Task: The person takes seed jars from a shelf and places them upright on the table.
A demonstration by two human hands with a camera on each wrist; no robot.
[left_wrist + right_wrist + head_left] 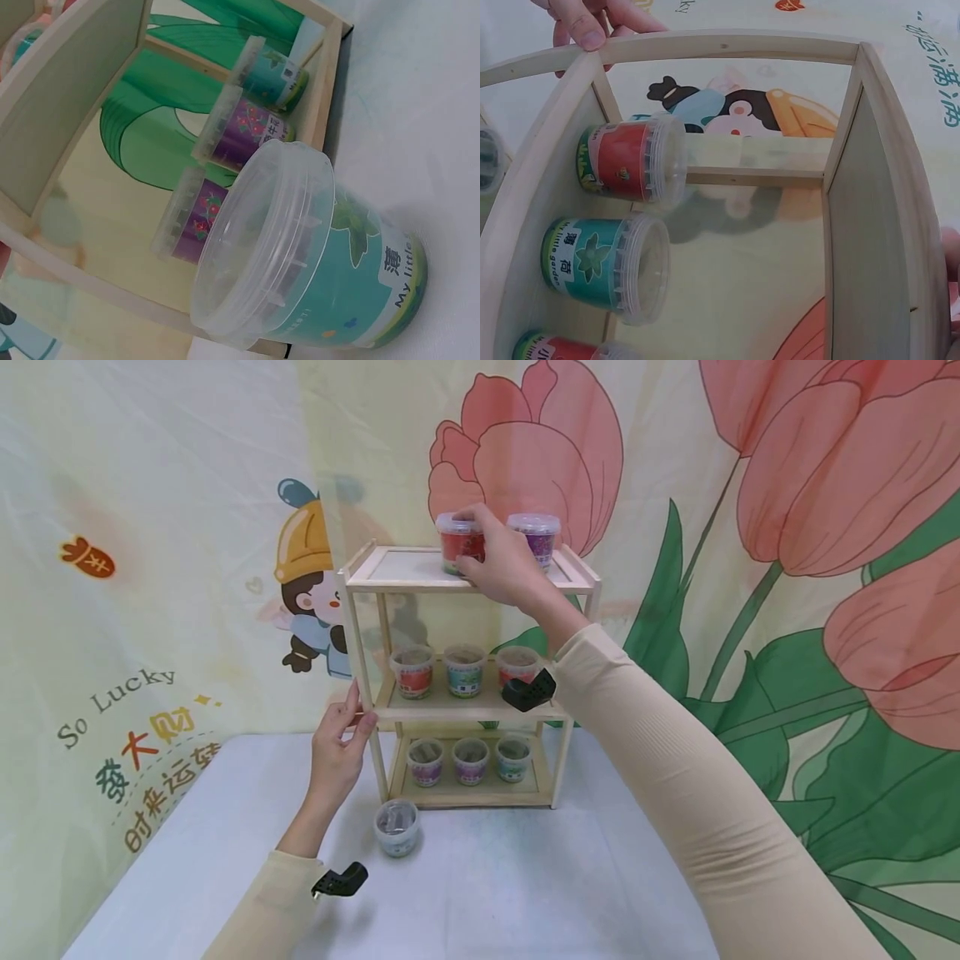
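On the top shelf of a small wooden rack (405,586), my right hand (506,560) grips a red-labelled plastic tub (452,545) with a clear lid. Just right of it stands a purple-labelled tub (543,537), partly behind that hand. My left hand (341,747) holds the rack's left front post at middle-shelf height, and its thumb (591,37) presses the wood in the right wrist view. Below the left hand, a teal-labelled tub (397,833) sits upright on the table, close to the rack's front left foot; it looms large in the left wrist view.
Three tubs line the middle shelf: red, a teal one (465,675) and red, the last partly behind the right wrist's camera. The bottom shelf bears two purple tubs, one a middle tub (471,767), and a teal one. A printed cloth (637,460) hangs behind the white table (487,877).
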